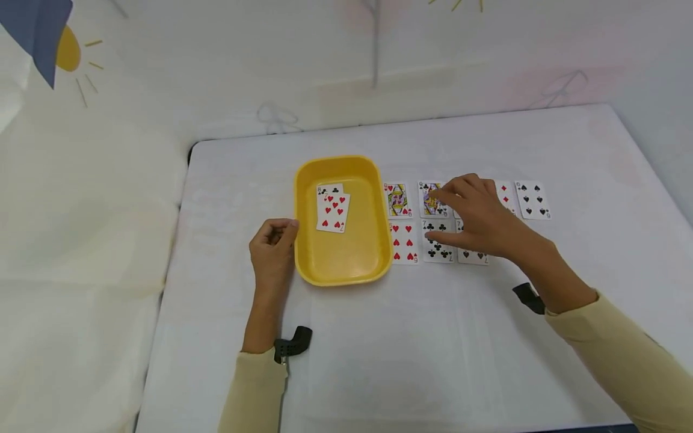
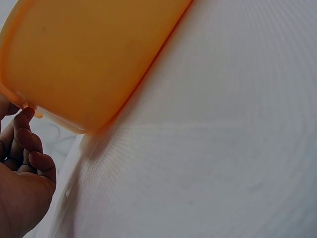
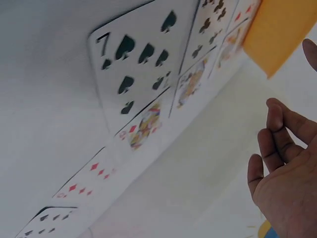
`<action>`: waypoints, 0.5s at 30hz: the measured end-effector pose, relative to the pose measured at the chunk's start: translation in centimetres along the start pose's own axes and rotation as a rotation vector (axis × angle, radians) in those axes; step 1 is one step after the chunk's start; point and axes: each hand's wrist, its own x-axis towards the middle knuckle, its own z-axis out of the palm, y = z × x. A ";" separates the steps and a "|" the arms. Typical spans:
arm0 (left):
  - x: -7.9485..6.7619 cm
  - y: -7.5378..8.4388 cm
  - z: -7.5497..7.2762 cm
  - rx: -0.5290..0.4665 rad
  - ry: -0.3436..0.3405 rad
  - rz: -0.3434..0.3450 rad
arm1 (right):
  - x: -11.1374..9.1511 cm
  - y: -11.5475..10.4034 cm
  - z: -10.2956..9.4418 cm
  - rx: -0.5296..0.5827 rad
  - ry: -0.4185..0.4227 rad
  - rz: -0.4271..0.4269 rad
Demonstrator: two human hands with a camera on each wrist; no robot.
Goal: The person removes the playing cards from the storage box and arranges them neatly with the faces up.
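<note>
My left hand (image 1: 273,246) pinches the left rim of a yellow plastic tray (image 1: 346,279) between thumb and curled fingers. Inside the tray, a seven of hearts (image 1: 332,213) overlaps an eight of clubs (image 1: 323,189). Over two rows of face-up cards hovers my right hand (image 1: 482,216), thumb and fingers spread with nothing between them. Its fingertips are above the queen of clubs (image 1: 431,207), its thumb over the seven of clubs (image 1: 440,255). The seven of spades (image 3: 141,59) and a queen of diamonds (image 3: 143,129) show beneath it in the right wrist view.
A queen of hearts (image 1: 397,199) and six of hearts (image 1: 403,240) lie right against the tray's right side. The six of diamonds (image 1: 506,197), partly hidden, and six of spades (image 1: 533,199) end the far row. A white cloth (image 1: 379,361) covers the table, with walls behind.
</note>
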 end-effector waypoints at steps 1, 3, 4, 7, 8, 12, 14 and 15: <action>0.0 0.0 0.0 0.004 0.000 0.001 | 0.3 -0.3 0.0 0.001 0.007 -0.009; 0.1 -0.1 0.0 0.010 0.000 0.002 | 0.8 -1.0 0.0 0.003 0.012 -0.022; 0.1 -0.1 0.0 0.010 -0.002 0.001 | 1.1 -1.3 0.0 0.004 0.014 -0.032; 0.1 -0.1 0.0 0.010 -0.002 -0.003 | 1.9 -2.1 0.3 0.015 -0.001 -0.041; 0.1 -0.1 0.0 0.009 -0.002 -0.003 | 2.1 -2.3 0.3 0.017 -0.007 -0.044; 0.1 0.0 0.1 0.012 -0.003 -0.004 | 2.9 -3.3 0.8 0.024 -0.022 -0.053; 0.1 0.0 0.1 0.013 -0.002 -0.005 | 3.4 -3.8 1.1 0.025 -0.028 -0.054; 0.0 0.0 0.1 0.014 -0.002 -0.007 | 3.6 -4.1 1.2 0.027 -0.031 -0.053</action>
